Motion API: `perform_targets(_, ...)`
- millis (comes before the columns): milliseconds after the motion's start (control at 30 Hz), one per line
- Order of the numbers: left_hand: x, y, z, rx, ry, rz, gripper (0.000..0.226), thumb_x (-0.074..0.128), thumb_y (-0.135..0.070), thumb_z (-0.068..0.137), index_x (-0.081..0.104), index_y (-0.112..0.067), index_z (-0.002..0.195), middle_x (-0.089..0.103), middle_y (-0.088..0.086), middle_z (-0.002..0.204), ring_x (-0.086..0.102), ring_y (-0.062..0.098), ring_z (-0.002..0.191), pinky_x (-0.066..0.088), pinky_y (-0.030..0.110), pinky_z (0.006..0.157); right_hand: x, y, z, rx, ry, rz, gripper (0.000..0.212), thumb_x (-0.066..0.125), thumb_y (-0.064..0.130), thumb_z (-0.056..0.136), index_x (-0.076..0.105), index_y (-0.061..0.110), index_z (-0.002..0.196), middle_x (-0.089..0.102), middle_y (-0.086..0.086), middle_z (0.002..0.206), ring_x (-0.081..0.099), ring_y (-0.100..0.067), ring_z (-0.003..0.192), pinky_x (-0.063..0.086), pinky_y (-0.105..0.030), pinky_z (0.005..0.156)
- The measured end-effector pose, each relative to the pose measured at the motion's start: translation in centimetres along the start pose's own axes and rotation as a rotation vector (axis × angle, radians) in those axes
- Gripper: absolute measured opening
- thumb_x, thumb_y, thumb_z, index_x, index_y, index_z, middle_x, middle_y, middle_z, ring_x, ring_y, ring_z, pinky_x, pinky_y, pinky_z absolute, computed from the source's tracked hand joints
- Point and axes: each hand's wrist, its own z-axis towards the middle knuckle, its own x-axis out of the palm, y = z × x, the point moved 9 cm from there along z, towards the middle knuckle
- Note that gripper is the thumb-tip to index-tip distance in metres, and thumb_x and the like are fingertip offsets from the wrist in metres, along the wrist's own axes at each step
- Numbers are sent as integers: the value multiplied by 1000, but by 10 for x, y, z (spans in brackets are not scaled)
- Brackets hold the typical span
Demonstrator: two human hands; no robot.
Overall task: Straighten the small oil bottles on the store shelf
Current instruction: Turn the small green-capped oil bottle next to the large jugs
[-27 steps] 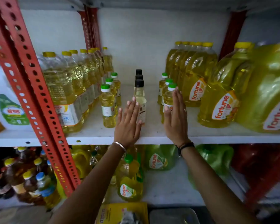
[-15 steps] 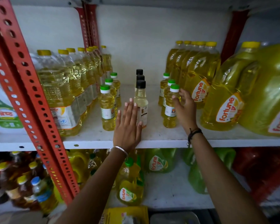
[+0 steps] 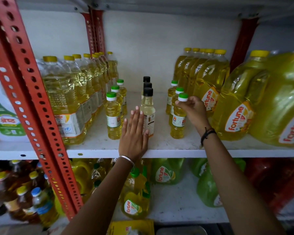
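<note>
Three short rows of small oil bottles stand on the white shelf (image 3: 168,145). The left row has green caps, its front bottle (image 3: 112,117) upright. The middle row has black caps, and its front bottle (image 3: 148,106) is pale. The right row has green caps. My right hand (image 3: 193,110) grips the neck of that row's front bottle (image 3: 178,122) just under the cap. My left hand (image 3: 134,134) lies flat and open, fingers together, against the lower front of the black-capped bottle, between the left and middle rows.
Tall yellow-capped oil bottles (image 3: 70,99) line the left side next to a red perforated post (image 3: 34,99). Large Fortune jugs (image 3: 236,106) crowd the right side close to my right hand. More oil bottles fill the lower shelf (image 3: 176,206).
My right hand has risen from the side of the front right bottle to grip its neck below the cap. My left hand has stayed in place by the black-capped bottle.
</note>
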Motion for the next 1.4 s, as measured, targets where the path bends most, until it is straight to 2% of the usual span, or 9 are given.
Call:
perform_targets(133, -1, -1, 0, -1, 0, 6, 61, 26, -33, 98, 12, -6, 150, 5, 7, 159, 1, 19, 147, 3, 38, 118, 1, -4, -6, 19, 36, 69, 23, 73, 29, 78, 57, 23, 93, 66, -6, 110, 62, -17, 100, 50, -29, 82)
perform_targets(200, 0, -1, 0, -2, 2, 6, 60, 25, -33, 98, 12, -6, 150, 5, 7, 159, 2, 19, 147, 2, 38, 118, 1, -2, -7, -4, 70, 79, 21, 69, 24, 82, 61, 18, 101, 68, -9, 111, 64, -16, 97, 49, -23, 76)
perform_targets(333, 2, 0, 0, -10, 11, 10, 60, 24, -34, 99, 13, -6, 150, 5, 7, 159, 3, 19, 147, 2, 38, 119, -1, 2, -8, -21, 56, 76, 22, 71, 23, 80, 63, 15, 100, 69, -6, 101, 65, -9, 87, 50, -15, 67)
perform_targets(500, 2, 0, 0, -19, 14, 16, 60, 24, -34, 99, 12, -6, 151, 4, 6, 159, 3, 19, 147, 1, 36, 119, -1, -4, -8, 10, 24, 37, 36, 74, 33, 77, 62, 16, 106, 68, -6, 111, 64, -19, 102, 53, -35, 85)
perform_targets(600, 3, 0, 0, -21, 16, 20, 60, 23, -35, 99, 14, -5, 150, 6, 7, 159, 3, 19, 147, 1, 36, 119, 1, -1, -11, -14, 57, 49, 29, 71, 30, 80, 65, 17, 105, 70, -6, 107, 66, -19, 101, 54, -40, 90)
perform_targets(833, 2, 0, 0, -22, 18, 15, 60, 23, -35, 99, 14, -6, 150, 6, 7, 159, 3, 19, 147, 2, 36, 119, -10, 9, -17, -34, 61, 36, 22, 72, 24, 79, 69, 16, 99, 72, -5, 96, 68, -17, 92, 54, -35, 85)
perform_targets(1000, 2, 0, 0, -30, 28, 15, 60, 23, -35, 99, 14, -6, 151, 4, 6, 159, 1, 18, 147, -1, 34, 119, -18, 16, -31, -49, 82, 42, 29, 72, 21, 79, 68, 9, 105, 71, -4, 98, 67, -9, 87, 51, -22, 77)
perform_targets(1233, 3, -1, 0, -24, 32, 18, 60, 23, -35, 99, 13, -5, 151, 5, 7, 159, 3, 19, 147, 1, 36, 119, -29, 21, -40, -46, 107, 26, 29, 73, 22, 78, 69, 8, 103, 72, -7, 97, 66, -6, 85, 49, -20, 76)
perform_targets(1400, 3, 0, 0, -27, 40, 18, 60, 23, -35, 99, 11, -6, 151, 4, 6, 159, 3, 19, 147, 0, 35, 119, -32, 21, -43, -46, 101, 24, 30, 72, 21, 79, 69, 7, 105, 71, -3, 94, 65, 5, 77, 48, -7, 65)
